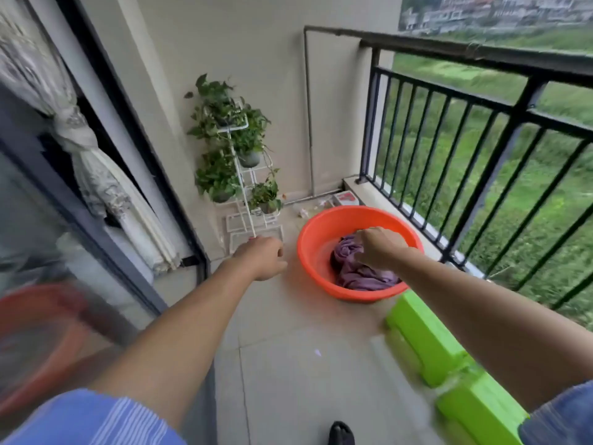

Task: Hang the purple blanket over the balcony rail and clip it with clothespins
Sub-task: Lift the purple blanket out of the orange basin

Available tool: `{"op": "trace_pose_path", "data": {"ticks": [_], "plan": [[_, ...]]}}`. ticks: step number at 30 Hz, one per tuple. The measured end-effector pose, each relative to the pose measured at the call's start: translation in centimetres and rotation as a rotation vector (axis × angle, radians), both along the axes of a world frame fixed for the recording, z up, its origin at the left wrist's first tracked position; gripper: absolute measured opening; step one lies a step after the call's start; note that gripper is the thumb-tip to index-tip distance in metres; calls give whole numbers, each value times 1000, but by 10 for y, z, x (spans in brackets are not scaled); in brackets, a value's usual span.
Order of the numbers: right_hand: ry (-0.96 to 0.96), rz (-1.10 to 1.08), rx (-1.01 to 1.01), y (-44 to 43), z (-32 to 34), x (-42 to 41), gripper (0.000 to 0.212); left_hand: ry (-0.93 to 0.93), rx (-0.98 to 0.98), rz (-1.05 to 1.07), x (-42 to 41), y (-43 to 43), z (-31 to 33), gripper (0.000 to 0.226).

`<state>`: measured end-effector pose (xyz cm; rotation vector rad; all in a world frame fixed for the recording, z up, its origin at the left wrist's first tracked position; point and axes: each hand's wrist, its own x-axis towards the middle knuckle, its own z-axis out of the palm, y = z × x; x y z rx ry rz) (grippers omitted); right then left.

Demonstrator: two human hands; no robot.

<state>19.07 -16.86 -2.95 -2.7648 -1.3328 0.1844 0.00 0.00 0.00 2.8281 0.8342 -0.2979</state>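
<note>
A crumpled purple blanket (361,271) lies in an orange basin (313,242) on the balcony floor. My right hand (380,245) is down in the basin on top of the blanket, its fingers curled into the cloth. My left hand (263,256) hovers left of the basin with loosely curled fingers; something small and red shows at its far edge, too blurred to tell. The black balcony rail (481,53) runs along the right side, above vertical bars. No clothespins are visible.
A white plant stand (244,175) with several potted plants stands in the far corner. Bright green plastic boxes or stools (430,338) sit near the railing at the right. A glass sliding door (96,220) lines the left. Small litter lies behind the basin.
</note>
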Motion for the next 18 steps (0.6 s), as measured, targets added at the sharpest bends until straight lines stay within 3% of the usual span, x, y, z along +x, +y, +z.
{"op": "trace_pose_path", "data": {"ticks": [10,18], "plan": [[115,-86,-50,144,-33,130,35,78,-49,-6,134,145,-21,36],[146,-164,-82,247,-70,218,35,98,-95,-109,243,269,-55,25]]}}
